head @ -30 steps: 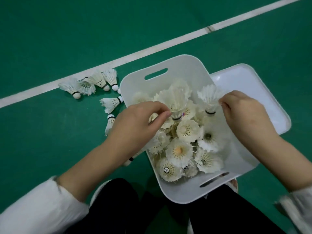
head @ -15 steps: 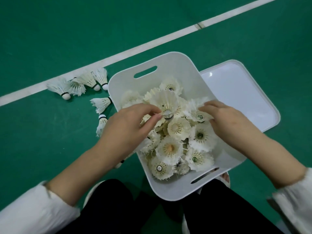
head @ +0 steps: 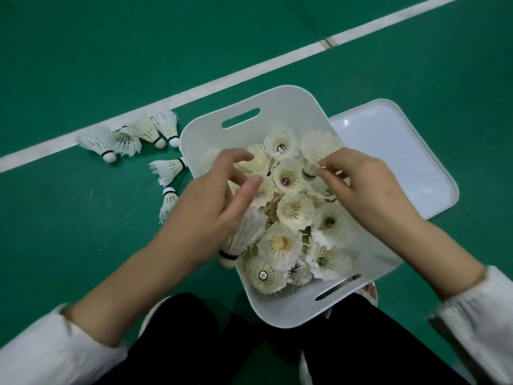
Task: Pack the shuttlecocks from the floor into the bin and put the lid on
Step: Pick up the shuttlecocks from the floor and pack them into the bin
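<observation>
A white bin (head: pixel 280 104) with handle slots stands on the green floor, filled with several white feather shuttlecocks (head: pixel 294 211). Its white lid (head: pixel 394 159) lies flat on the floor behind the bin's right side. My left hand (head: pixel 211 209) hovers over the bin's left part, thumb and fingers spread loosely above a shuttlecock. My right hand (head: pixel 363 190) pinches a black-banded shuttlecock (head: pixel 310 169) over the bin's far right part. Several loose shuttlecocks (head: pixel 166 169) lie on the floor left of the bin. Another shuttlecock (head: pixel 244 237) lies at the bin's left rim under my left hand.
A white court line (head: pixel 200 91) runs diagonally across the green floor behind the bin. My legs in black trousers (head: pixel 177 337) and my shoes are at the bottom, close against the bin's near side. Open floor stretches to the left and far side.
My left hand let go of the shuttlecock it pinched and its fingers spread. My right hand moved further over the bin, still pinching a shuttlecock.
</observation>
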### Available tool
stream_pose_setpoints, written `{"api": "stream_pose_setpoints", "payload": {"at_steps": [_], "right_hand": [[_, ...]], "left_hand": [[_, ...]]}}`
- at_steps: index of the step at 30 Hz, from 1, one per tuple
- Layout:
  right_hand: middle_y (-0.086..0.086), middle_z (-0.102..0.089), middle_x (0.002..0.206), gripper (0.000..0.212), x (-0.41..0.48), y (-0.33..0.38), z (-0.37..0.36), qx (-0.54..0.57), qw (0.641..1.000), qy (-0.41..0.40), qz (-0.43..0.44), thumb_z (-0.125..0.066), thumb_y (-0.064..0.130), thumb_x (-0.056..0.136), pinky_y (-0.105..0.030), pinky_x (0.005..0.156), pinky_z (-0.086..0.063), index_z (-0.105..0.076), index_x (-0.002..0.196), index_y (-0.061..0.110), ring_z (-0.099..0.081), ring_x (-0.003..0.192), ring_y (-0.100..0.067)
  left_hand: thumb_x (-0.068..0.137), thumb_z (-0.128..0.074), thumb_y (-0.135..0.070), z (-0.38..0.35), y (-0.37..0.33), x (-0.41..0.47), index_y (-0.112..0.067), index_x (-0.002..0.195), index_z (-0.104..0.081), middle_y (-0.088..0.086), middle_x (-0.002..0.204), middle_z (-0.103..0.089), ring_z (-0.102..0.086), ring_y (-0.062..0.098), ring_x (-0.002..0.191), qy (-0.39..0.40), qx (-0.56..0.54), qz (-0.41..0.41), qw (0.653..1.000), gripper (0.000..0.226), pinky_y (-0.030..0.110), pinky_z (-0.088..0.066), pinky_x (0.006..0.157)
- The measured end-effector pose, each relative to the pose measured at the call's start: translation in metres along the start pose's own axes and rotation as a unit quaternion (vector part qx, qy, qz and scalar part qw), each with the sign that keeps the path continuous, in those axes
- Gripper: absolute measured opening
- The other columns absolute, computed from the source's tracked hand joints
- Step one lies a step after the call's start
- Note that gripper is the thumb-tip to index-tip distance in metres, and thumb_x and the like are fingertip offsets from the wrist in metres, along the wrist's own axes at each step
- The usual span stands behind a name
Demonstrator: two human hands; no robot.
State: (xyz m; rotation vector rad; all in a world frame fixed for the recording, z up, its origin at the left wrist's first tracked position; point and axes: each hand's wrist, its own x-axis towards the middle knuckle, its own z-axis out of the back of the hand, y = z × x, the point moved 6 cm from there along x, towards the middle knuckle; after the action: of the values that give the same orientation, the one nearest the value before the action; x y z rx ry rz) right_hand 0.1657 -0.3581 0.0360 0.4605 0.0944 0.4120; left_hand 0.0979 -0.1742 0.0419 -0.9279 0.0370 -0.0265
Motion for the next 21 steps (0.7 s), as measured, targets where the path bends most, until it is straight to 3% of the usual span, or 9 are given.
{"api": "stream_pose_setpoints", "payload": {"at_steps": [3,5,8,12,14,16,19,21], "right_hand": [[0.000,-0.068,0.102,0.020,0.005,-0.002,-0.007,-0.039,0.999,-0.009,0.013,-0.055,0.024,0.092,-0.030,0.082,-0.038,-0.070,0.101,0.014,-0.054,0.097,-0.025],[0.000,-0.069,0.101,0.019,0.009,0.000,-0.019,-0.057,0.998,-0.007,0.031,-0.057,0.024,0.091,-0.040,0.085,-0.044,-0.071,0.101,0.015,-0.054,0.097,-0.028],[0.001,-0.071,0.098,0.021,0.013,0.000,-0.034,-0.055,0.998,0.011,0.034,-0.057,0.026,0.091,-0.045,0.087,-0.045,-0.071,0.102,0.017,-0.054,0.097,-0.027],[0.008,-0.069,0.107,0.024,0.013,-0.010,-0.055,-0.113,0.992,0.062,0.017,-0.050,0.032,0.094,-0.038,0.098,-0.027,-0.068,0.107,0.025,-0.049,0.108,-0.021],[0.010,-0.066,0.115,0.026,0.014,-0.012,-0.062,-0.150,0.983,0.107,-0.003,-0.044,0.033,0.095,-0.040,0.105,-0.019,-0.064,0.112,0.028,-0.045,0.114,-0.019],[0.008,-0.059,0.126,0.029,0.013,-0.008,-0.060,-0.147,0.980,0.130,-0.018,-0.043,0.034,0.094,-0.046,0.111,-0.015,-0.059,0.118,0.028,-0.039,0.123,-0.019],[0.001,-0.047,0.138,0.032,0.005,0.009,-0.040,-0.131,0.990,0.057,0.006,-0.051,0.034,0.089,-0.054,0.113,-0.013,-0.058,0.119,0.026,-0.033,0.133,-0.024],[-0.004,-0.051,0.131,0.035,-0.004,0.029,-0.024,-0.082,0.993,-0.021,0.084,-0.056,0.031,0.086,-0.050,0.108,-0.027,-0.058,0.119,0.020,-0.042,0.126,-0.027]], "left_hand": [[0.087,-0.039,-0.055,0.011,0.005,-0.004,-0.030,0.108,-0.050,-0.014,0.089,-0.062,-0.060,0.004,0.079,-0.024,0.003,-0.012,1.000,0.034,0.019,-0.048,0.068],[0.084,-0.044,-0.052,0.012,0.007,-0.006,-0.028,0.103,-0.053,-0.016,0.090,-0.059,-0.056,-0.001,0.087,-0.024,0.029,-0.020,0.999,0.031,0.008,-0.043,0.073],[0.081,-0.051,-0.049,0.009,0.009,-0.008,-0.024,0.098,-0.056,-0.013,0.091,-0.053,-0.051,-0.006,0.090,-0.010,0.078,-0.050,0.996,0.031,0.001,-0.035,0.076],[0.084,-0.062,-0.034,0.003,0.019,-0.010,-0.019,0.094,-0.058,-0.012,0.093,-0.049,-0.048,-0.013,0.086,0.007,0.097,-0.062,0.993,0.018,0.000,-0.033,0.077],[0.086,-0.063,-0.019,0.001,0.022,-0.010,-0.013,0.089,-0.061,-0.006,0.093,-0.054,-0.049,-0.007,0.082,-0.005,0.107,-0.068,0.992,0.008,0.003,-0.034,0.076],[0.086,-0.057,-0.023,0.002,0.023,-0.009,-0.011,0.087,-0.063,-0.002,0.092,-0.058,-0.051,0.003,0.081,-0.020,0.121,-0.078,0.989,0.013,0.010,-0.037,0.075],[0.085,-0.052,-0.030,0.003,0.024,-0.009,-0.011,0.086,-0.066,-0.002,0.091,-0.060,-0.050,0.007,0.084,-0.029,0.134,-0.095,0.986,0.024,0.011,-0.036,0.075],[0.085,-0.052,-0.029,0.002,0.025,-0.009,-0.010,0.087,-0.067,-0.001,0.091,-0.060,-0.050,0.007,0.083,-0.026,0.130,-0.107,0.985,0.024,0.011,-0.036,0.075]]}}
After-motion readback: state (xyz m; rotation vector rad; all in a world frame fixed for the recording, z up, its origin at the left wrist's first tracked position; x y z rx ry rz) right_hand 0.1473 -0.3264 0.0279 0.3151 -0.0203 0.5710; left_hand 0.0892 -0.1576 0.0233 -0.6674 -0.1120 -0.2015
